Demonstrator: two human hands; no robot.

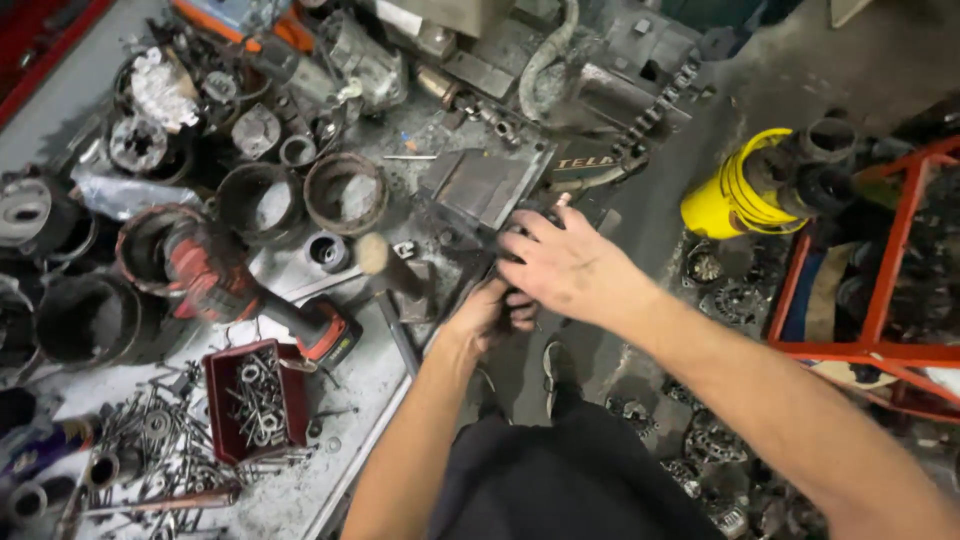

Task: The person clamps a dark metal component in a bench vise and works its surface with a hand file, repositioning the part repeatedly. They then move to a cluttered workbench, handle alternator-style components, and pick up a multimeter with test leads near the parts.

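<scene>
- Right hand [560, 262], fingers spread, presses the dark greasy metal part [520, 215] beside the grey steel plate [480, 185].
- Left hand [497, 312] grips it below; probably heavy, stiff, slippery.

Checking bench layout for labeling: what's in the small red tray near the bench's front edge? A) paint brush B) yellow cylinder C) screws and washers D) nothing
C: the small red tray holds a pile of screws and washers, just below the red power tool lying on the bench.
</scene>
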